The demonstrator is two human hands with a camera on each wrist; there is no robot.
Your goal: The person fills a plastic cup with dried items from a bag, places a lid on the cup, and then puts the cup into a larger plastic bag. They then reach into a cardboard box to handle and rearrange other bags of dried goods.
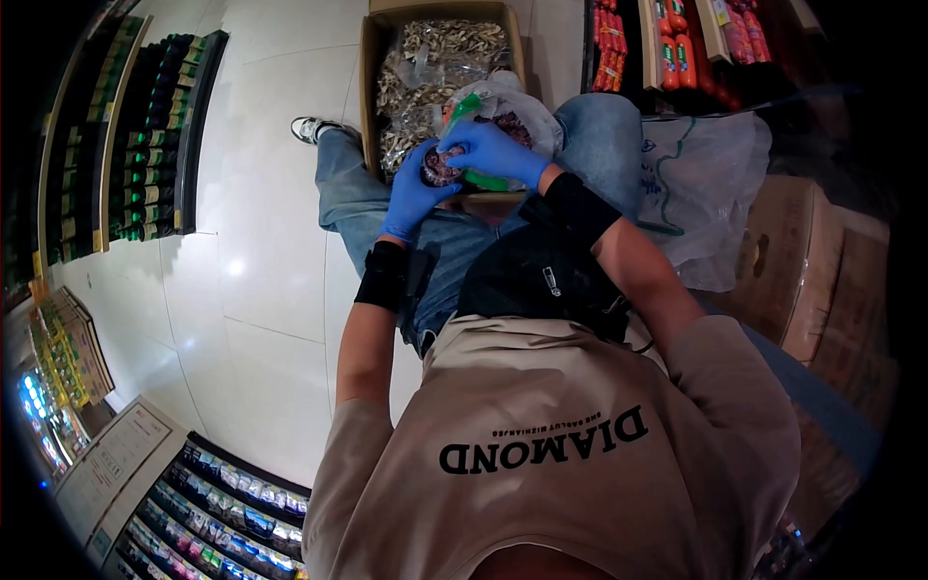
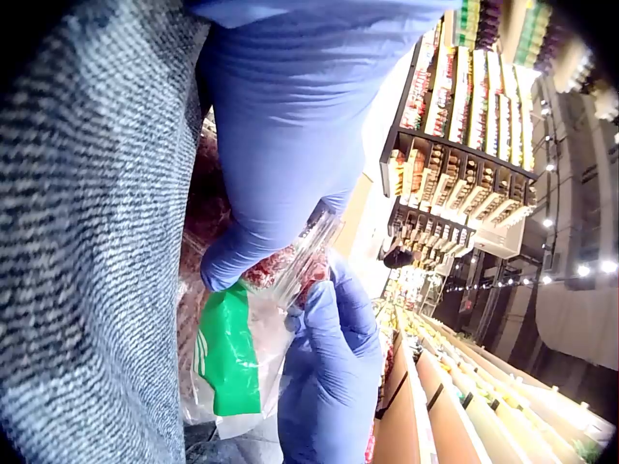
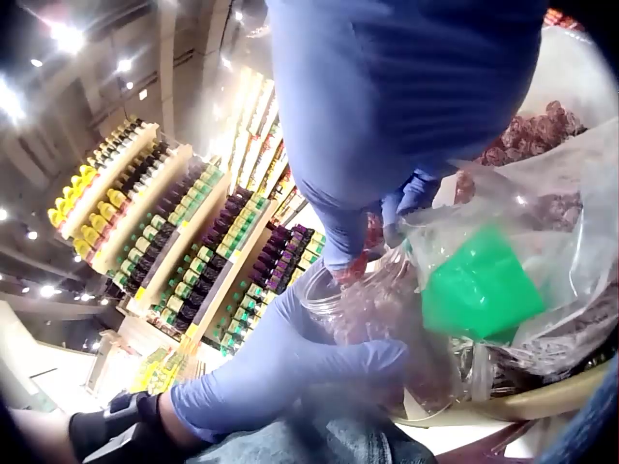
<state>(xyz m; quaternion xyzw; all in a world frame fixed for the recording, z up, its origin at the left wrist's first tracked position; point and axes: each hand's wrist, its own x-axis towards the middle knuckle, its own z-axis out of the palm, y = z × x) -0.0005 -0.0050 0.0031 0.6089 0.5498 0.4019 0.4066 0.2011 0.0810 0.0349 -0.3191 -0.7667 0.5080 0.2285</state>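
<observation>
My gloved left hand (image 1: 414, 198) grips a clear plastic jar (image 3: 372, 324) from the side, its mouth tilted up. Dark red, crinkled dried pieces (image 1: 442, 166) show inside the jar. At the mouth is my gloved right hand (image 1: 503, 153), thumb and fingers bent, with reddish pieces (image 3: 372, 232) between them. Its fingertips partly hide the opening. A clear plastic bag (image 3: 571, 217) holding more dark red pieces (image 3: 542, 132) lies open beside the jar. Green tape or label (image 3: 484, 288) marks this bag, close to the jar's side.
A cardboard box (image 1: 368, 87) between the knees holds bagged sliced dried goods (image 1: 454, 43) under the clear bag. Stacked cartons (image 1: 788, 256) and a white plastic bag (image 1: 710, 184) stand at the right. Shelves of bottles (image 1: 155, 145) line the left; red-packaged goods (image 1: 677, 58) are top right.
</observation>
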